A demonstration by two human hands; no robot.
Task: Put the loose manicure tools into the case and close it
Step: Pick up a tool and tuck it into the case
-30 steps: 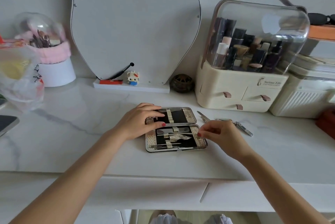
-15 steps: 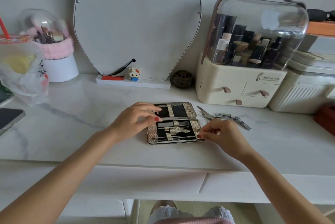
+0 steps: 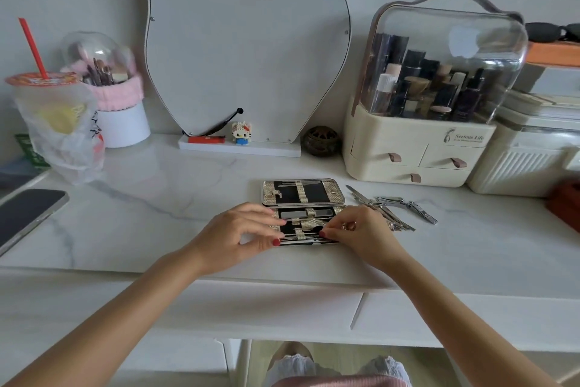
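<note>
Case: case [image 3: 303,211] lies open flat on the counter [image 3: 163,204], in front of the mirror [image 3: 244,41]; long axis runs left to right, hinge down the middle, empty-looking half on the mirror side, filled half nearest the person.
Left hand: left hand [image 3: 238,234] sits at the case's left end, fingers curled and fingertips pressing the near half, steadying it; it encloses nothing I can make out.
Right hand: right hand [image 3: 361,231] is at the case's right end, thumb and forefinger pinched at a thin tool in the near row; whether the tool is gripped or just nudged, cannot tell.
Loose tools: loose tools [image 3: 392,208] lie in a heap just right of the case, touching one another, most angled away from it, a pointed tip aimed toward the organizer [image 3: 417,148].
Step, as I read it: seating a slim tool under its strap.
Risk: a tool pushed in crooked could pop its neighbours out of the straps.
Risk: the case could skid on the smooth counter if the left hand lets up.
Risk: anything left proud would likely stop the halves closing.
</note>
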